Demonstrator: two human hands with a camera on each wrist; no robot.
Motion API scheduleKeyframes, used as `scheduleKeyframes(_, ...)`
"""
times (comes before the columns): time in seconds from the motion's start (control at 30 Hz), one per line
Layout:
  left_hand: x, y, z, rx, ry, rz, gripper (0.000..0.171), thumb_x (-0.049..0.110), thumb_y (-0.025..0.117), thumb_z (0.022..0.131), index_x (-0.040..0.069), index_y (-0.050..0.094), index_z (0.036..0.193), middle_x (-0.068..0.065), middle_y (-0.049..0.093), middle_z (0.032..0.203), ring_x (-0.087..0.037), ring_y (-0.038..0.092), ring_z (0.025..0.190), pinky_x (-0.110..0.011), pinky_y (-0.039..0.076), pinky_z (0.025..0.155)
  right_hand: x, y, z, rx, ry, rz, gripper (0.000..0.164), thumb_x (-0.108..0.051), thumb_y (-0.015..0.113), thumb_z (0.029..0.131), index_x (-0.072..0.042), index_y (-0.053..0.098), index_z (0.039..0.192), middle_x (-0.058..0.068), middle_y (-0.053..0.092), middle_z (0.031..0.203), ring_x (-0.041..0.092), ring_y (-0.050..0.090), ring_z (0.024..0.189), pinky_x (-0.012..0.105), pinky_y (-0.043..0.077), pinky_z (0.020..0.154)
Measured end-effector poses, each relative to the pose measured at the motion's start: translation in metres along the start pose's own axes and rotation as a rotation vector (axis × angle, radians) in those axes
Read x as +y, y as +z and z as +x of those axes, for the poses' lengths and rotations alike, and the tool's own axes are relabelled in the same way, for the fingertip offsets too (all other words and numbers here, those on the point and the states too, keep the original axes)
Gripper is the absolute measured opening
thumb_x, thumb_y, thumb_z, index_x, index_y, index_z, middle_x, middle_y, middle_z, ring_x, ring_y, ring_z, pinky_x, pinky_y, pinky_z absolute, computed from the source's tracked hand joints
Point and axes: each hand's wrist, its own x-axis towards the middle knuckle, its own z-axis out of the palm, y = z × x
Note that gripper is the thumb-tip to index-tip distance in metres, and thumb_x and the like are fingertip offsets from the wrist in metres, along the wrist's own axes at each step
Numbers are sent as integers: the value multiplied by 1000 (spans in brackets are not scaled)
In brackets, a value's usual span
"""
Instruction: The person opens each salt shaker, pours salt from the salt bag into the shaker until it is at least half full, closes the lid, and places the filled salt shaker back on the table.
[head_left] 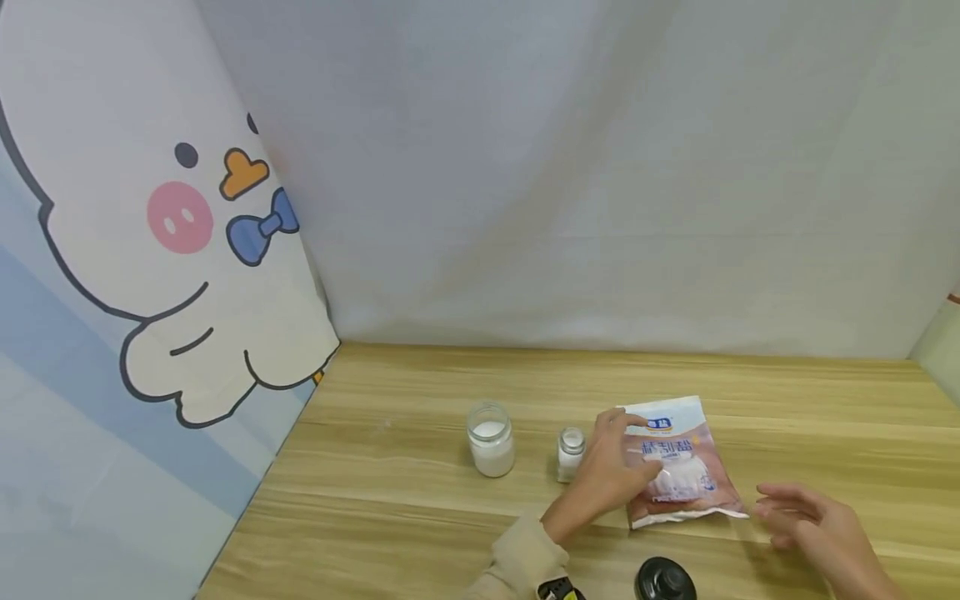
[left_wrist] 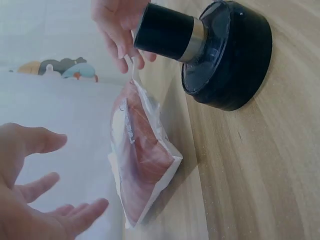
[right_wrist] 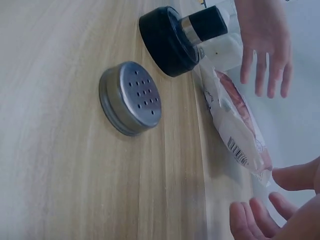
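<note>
A salt bag, pink and pale blue with printed lettering, lies flat on the wooden table. My left hand is over its left side, fingers spread; the left wrist view shows this hand loosely open, apart from the bag. Beside the bag's near right corner is my right hand. In the right wrist view its thumb comes close to the bag's corner, with a gap between thumb and fingers. Left of the bag stand a small glass jar and a larger one, both lidless with white contents.
A black knobbed lid rests near the front edge of the head view. Close to it, a perforated metal shaker cap lies on the table in the right wrist view. A pale curtain hangs behind the table.
</note>
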Motion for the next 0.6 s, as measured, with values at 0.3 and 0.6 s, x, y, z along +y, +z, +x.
scheduleKeyframes(0.3, 4, -15, -10, 149, 158, -414, 39, 2, 72, 75, 8, 61, 112, 0, 55, 117, -15, 55, 106, -25, 56, 79, -10, -2, -8, 56, 7, -103, 53, -32, 70, 85, 2, 56, 122, -16, 66, 95, -7, 58, 81, 15, 51, 65)
scheduleKeyframes(0.6, -2, -30, -12, 281, 295, -368, 45, -3, 75, 73, 2, 58, 115, -11, 58, 116, -24, 56, 104, -28, 58, 76, 2, 5, -15, -21, -127, -185, 44, -20, 75, 82, 2, 60, 117, -4, 67, 102, -3, 57, 84, 17, 53, 67)
